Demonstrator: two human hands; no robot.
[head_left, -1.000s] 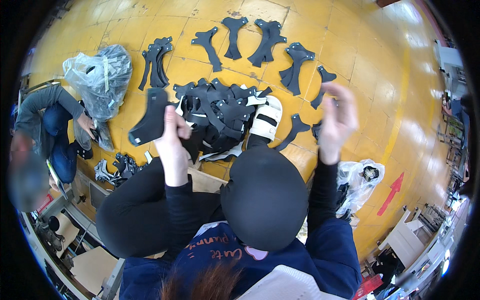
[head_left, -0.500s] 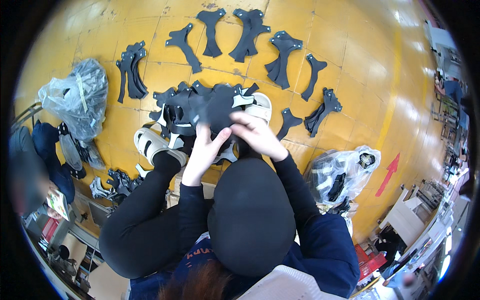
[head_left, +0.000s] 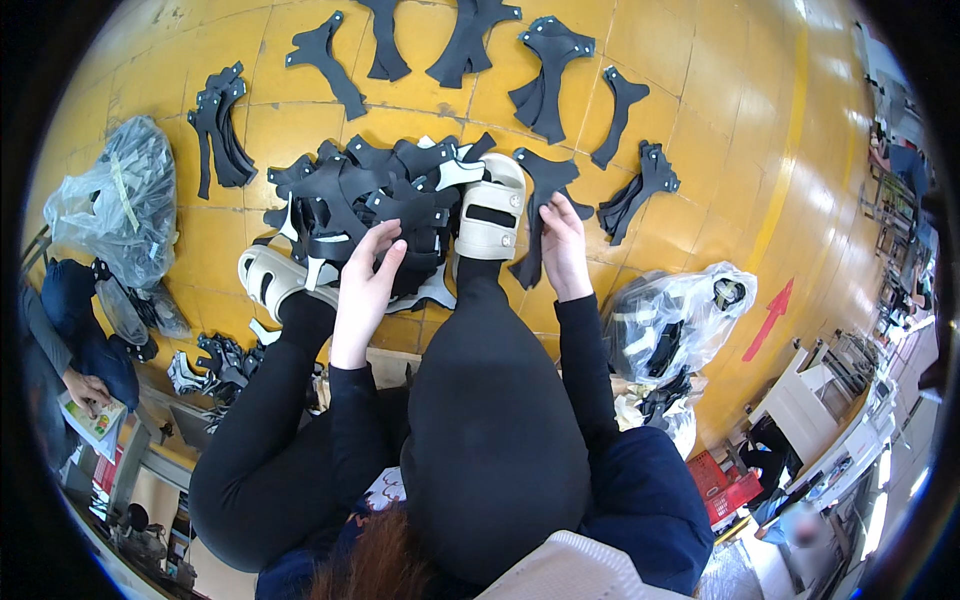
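My left hand [head_left: 366, 282] is over the near edge of a jumbled pile of black strap pieces [head_left: 345, 195], some with white parts. Its fingers are loosely bent, the thumb stands apart, and nothing is in it. Fingers slightly apart, my right hand [head_left: 565, 248] reaches to the edge of a black forked strap piece [head_left: 545, 185] just right of my beige clog [head_left: 492, 210]. The fingertips overlap that piece, which seems to lie on the floor; its forked end points away from me. The thumb of this hand is hidden.
Black forked pieces, such as one stack [head_left: 550, 75] and one bundle [head_left: 222, 125], lie in an arc on the yellow floor [head_left: 690, 110]. Clear plastic bags [head_left: 125, 205] [head_left: 665, 325] stand left and right. A co-worker's hand [head_left: 88, 392] holds papers at the left.
My hands have parted from above the pile. The right has moved right with the black piece, now beside my right clog; the left is drawn back, empty. The view has shifted slightly.
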